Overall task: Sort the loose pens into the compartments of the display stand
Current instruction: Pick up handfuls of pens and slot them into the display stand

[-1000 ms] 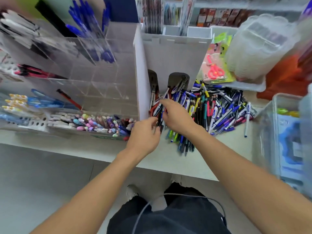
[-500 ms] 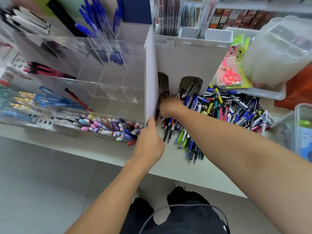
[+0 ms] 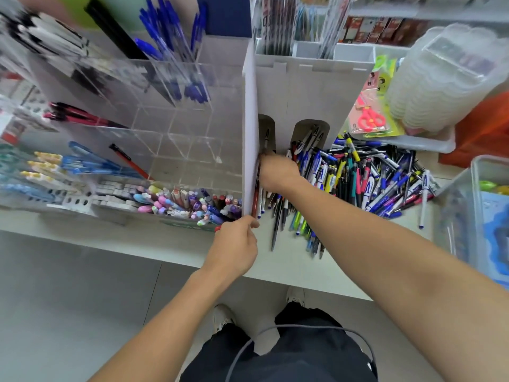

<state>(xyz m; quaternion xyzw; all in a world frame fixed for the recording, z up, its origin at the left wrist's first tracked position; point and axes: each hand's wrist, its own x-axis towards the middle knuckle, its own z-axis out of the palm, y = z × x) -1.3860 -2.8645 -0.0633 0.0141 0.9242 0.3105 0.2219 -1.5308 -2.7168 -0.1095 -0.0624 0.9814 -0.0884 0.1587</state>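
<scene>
At 9 o'clock a clear acrylic stand (image 3: 165,128) sits on a pale surface (image 3: 124,238), its compartments holding blue pens (image 3: 176,53), red pens (image 3: 74,117) and pastel markers (image 3: 187,202). At center the left hand (image 3: 237,249) pinches the lower front corner of a white display stand (image 3: 311,89), at its tall side panel. Just above, toward 12 o'clock, the right hand (image 3: 278,172) lies curled at the stand's left arched opening, clutching 1 or more pens; the exact grasp is hidden. At 2 o'clock the loose pens (image 3: 371,177) lie heaped on the surface, spilling from the right arched opening. Red scissors (image 3: 369,117) in a packet lie beyond.
</scene>
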